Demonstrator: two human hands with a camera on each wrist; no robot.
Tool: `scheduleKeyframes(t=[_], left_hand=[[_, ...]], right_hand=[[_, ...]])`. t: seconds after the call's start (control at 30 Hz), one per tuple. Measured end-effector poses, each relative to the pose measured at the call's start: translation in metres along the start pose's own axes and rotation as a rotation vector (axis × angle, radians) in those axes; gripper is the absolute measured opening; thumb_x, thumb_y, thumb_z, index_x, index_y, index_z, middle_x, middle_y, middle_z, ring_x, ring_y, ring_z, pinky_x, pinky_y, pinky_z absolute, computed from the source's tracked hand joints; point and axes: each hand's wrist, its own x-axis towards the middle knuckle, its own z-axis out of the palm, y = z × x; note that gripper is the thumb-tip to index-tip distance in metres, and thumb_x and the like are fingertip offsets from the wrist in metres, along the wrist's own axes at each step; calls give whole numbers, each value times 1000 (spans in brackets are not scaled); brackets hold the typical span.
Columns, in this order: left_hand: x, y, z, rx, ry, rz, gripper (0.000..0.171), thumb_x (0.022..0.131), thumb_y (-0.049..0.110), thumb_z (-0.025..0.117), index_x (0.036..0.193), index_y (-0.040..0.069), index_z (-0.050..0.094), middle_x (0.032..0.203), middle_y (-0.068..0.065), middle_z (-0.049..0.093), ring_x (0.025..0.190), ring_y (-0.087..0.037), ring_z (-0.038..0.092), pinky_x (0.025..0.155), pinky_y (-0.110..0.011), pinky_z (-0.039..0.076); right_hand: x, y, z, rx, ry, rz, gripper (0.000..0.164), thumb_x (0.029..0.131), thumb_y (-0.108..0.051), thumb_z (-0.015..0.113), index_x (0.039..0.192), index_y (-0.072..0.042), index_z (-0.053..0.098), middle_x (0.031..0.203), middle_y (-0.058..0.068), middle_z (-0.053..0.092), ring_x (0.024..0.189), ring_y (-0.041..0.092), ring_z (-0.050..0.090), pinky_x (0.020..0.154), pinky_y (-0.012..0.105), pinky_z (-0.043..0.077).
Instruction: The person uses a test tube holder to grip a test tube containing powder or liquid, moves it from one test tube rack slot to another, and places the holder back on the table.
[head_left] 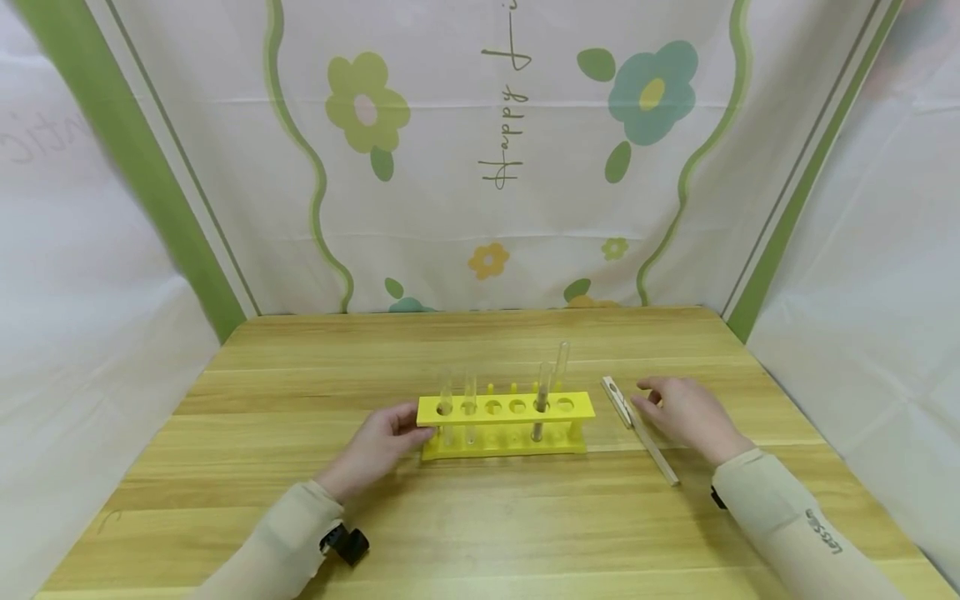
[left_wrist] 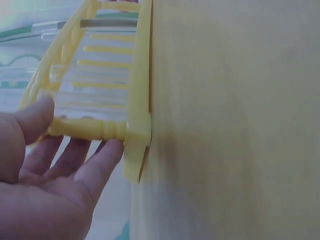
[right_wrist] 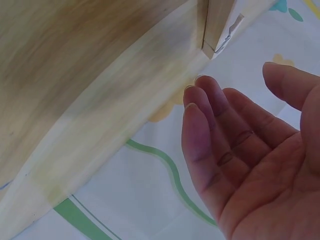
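Note:
A yellow test tube rack (head_left: pixel 504 452) stands on the wooden table. My left hand (head_left: pixel 380 439) holds the rack's left end; in the left wrist view its thumb and fingers lie around the yellow end post (left_wrist: pixel 87 128). Two clear test tubes (head_left: pixel 470 387) stand in the left holes. A test tube with dark grey contents (head_left: pixel 542 398) is in a hole further right, and another clear tube (head_left: pixel 562 358) rises behind the rack's right end. My right hand (head_left: pixel 693 414), fingers loosely bent and holding nothing, is right beside a wooden test tube holder (head_left: pixel 654 450) lying on the table.
The wooden table (head_left: pixel 300 358) reaches back to a white curtain (head_left: pixel 442 192) printed with flowers. White cloth (head_left: pixel 82 300) hangs along the left side and more cloth (head_left: pixel 870 250) along the right.

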Motion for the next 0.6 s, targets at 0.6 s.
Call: scheduleKeyframes(t=[0.6], left_hand=[[-4,4,27,-137,314,-92,27,92,7,70,119,11,72,112,-4,70,102,-20,64,83,-35,54]], right_hand=[[-2,-4,2,20,-35,35,37,96,-22,66,124,3,65,88,6,69,61,11,50,57,31,46]])
